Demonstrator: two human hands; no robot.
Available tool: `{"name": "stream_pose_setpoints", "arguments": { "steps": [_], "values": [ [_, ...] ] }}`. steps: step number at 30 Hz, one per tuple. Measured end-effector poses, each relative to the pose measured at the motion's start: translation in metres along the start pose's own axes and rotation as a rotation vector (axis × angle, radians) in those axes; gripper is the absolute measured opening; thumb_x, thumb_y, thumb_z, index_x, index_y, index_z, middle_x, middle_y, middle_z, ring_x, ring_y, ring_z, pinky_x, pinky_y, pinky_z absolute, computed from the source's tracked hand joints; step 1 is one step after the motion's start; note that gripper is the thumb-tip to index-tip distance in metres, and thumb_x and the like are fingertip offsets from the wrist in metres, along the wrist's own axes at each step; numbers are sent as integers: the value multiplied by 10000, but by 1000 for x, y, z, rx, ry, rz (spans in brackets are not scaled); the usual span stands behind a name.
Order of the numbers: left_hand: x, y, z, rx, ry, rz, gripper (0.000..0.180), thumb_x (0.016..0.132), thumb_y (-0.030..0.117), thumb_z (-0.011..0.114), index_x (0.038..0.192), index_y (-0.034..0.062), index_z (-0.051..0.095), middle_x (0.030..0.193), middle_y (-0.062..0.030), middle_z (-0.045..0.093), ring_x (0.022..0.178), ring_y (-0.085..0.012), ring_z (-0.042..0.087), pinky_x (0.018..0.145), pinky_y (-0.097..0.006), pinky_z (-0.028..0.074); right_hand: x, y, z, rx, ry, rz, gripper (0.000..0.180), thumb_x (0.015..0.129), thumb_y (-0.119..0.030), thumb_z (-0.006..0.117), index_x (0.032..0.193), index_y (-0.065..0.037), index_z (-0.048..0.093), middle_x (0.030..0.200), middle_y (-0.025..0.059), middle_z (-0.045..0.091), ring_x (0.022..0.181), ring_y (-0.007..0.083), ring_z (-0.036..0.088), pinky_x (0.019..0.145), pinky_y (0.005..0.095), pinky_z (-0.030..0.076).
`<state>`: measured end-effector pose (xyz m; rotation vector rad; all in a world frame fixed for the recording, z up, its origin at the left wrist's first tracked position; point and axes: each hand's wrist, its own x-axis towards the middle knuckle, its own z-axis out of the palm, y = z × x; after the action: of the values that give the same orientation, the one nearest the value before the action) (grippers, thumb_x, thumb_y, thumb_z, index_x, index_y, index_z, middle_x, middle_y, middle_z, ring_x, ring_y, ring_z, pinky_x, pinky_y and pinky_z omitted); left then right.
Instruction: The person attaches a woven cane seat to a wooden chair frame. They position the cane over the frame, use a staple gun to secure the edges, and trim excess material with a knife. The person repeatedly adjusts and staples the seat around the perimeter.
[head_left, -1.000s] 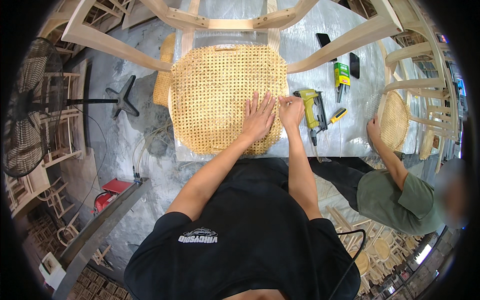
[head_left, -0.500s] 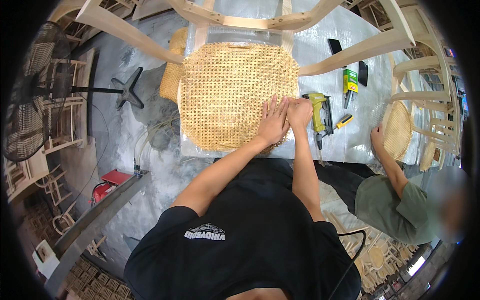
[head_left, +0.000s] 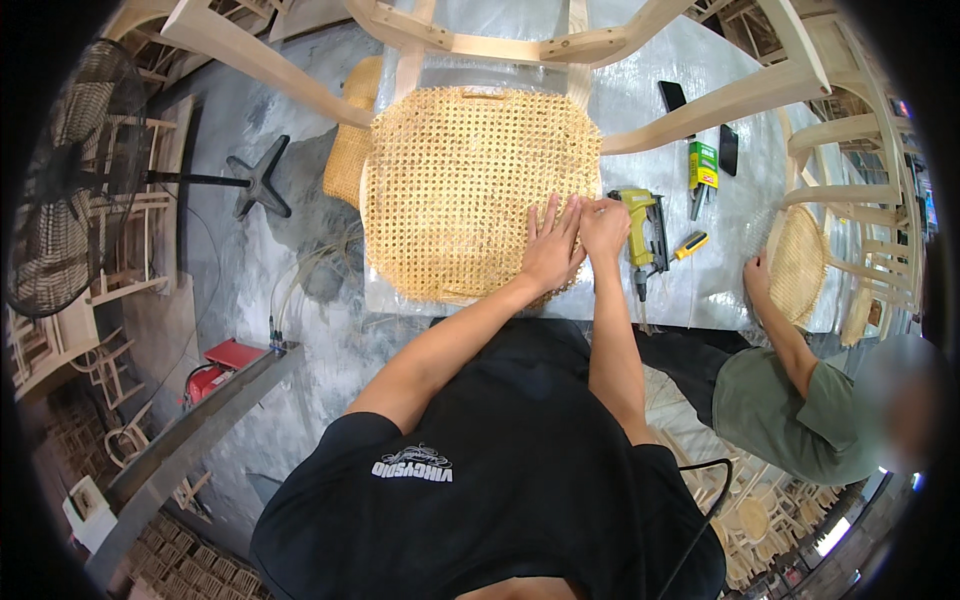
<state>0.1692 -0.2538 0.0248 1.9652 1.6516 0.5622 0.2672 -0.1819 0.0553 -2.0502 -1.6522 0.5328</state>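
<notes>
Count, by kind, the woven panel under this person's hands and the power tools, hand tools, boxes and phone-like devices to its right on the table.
Woven panel: 1
Olive power tool: 1
Yellow-and-black hand tool: 1
Green-and-yellow box: 1
Black phone-like devices: 2
Total: 6
</notes>
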Motion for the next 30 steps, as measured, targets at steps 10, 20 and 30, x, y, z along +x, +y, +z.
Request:
{"name": "stream_pose_setpoints", "arguments": {
  "steps": [10,20,30],
  "values": [
    [1,1,5,4,17,-14,777,977,436,470,1574,26,186,1659,-123,137,1527,-390,33,1175,-624,-30,1,-3,-5,48,-35,74,307,775,-217,811,785,57,672,835,277,665,793,446,659,748,500,508],
    [4,3,5,16,21,8,749,996,452,453,1573,43,206,1660,-99,151,1528,-380,54,1170,-633,8,13,24,-1,113,50,32,502,681,-326,899,903,26,617,826,193,703,768,345,691,730,424,532],
    [6,7,-5,26,-10,50,859,922,468,575,1539,-27,239,1633,-164,203,1522,-377,98,1131,-691,48,27,36,-3,145,-183,90,528,685,-370,893,914,61,690,822,176,733,766,259,724,717,364,569]
  ]
}}
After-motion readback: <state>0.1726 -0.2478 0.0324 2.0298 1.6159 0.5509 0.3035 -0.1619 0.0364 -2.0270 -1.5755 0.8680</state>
